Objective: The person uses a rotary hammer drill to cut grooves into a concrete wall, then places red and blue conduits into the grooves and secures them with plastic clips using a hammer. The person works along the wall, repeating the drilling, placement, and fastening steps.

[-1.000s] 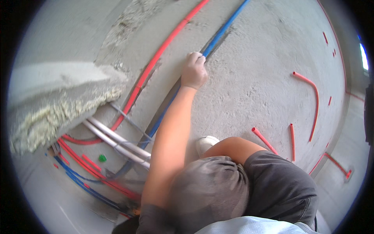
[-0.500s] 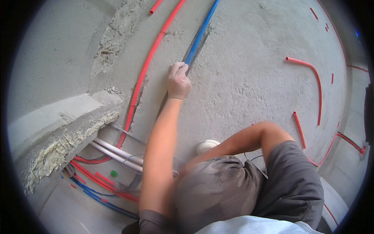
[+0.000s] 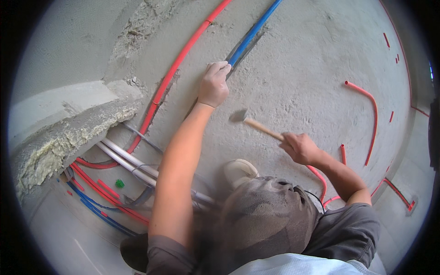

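My left hand (image 3: 214, 87), its fingers coated in pale dust, is closed at the lower end of a blue pipe (image 3: 254, 33). The pipe lies along a groove in the rough grey concrete; whether the fingertips also pinch something small is hidden. In my right hand (image 3: 300, 147) I grip the light wooden handle of a hammer (image 3: 263, 128). Its grey head, smeared by motion, hangs over the concrete below and right of my left hand. A long red pipe (image 3: 176, 59) runs left of the blue one.
On the left is a broken concrete ledge (image 3: 75, 130) with a crumbly edge. White pipes (image 3: 123, 158), red pipes (image 3: 107, 195) and blue pipes (image 3: 98, 211) emerge beneath it. A bent red pipe (image 3: 373, 110) stands at right. Camouflage cloth (image 3: 266, 220) and a pale shoe (image 3: 240, 172) fill the lower middle.
My right hand, hidden behind the camouflage cloth before, has come out to the right with the hammer. The left hand stays at the blue pipe's end while the view has shifted slightly.
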The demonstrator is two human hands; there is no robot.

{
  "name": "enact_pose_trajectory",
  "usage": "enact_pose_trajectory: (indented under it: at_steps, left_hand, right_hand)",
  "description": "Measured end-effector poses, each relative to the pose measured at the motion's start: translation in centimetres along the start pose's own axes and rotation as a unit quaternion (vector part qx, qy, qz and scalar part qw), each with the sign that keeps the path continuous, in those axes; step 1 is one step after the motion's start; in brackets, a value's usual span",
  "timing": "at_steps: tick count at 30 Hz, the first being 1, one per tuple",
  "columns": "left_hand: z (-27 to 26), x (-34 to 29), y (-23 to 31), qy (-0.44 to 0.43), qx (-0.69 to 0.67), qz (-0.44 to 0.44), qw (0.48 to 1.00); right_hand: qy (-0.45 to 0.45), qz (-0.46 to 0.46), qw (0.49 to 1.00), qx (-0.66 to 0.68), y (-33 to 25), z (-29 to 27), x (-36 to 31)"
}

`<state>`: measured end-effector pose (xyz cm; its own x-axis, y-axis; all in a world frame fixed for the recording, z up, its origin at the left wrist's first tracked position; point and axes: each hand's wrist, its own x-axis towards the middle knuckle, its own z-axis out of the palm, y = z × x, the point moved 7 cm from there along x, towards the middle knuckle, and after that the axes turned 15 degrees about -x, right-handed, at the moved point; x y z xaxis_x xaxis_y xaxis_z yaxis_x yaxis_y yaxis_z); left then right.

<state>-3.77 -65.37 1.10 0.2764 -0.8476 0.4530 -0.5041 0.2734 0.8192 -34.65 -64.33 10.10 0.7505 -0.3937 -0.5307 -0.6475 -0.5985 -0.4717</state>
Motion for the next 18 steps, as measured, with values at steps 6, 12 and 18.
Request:
enact_pose_trajectory:
  at_steps: [6, 12, 18]
  left_hand:
    - [0.2, -0.2, 0.2, 0.004, 0.016, 0.025, 1.000]
    - [0.3, -0.4, 0.0, 0.003, 0.013, 0.016, 1.000]
    - [0.2, -0.2, 0.4, 0.026, 0.026, 0.016, 0.999]
  right_hand:
    - [0.146, 0.128, 0.977, 0.088, 1.5, -1.5, 4.0]
    - [0.171, 0.129, 0.976, 0.025, -0.3, -0.6, 7.5]
    - [0.145, 0.174, 0.974, 0.020, 0.8, -0.6, 7.7]
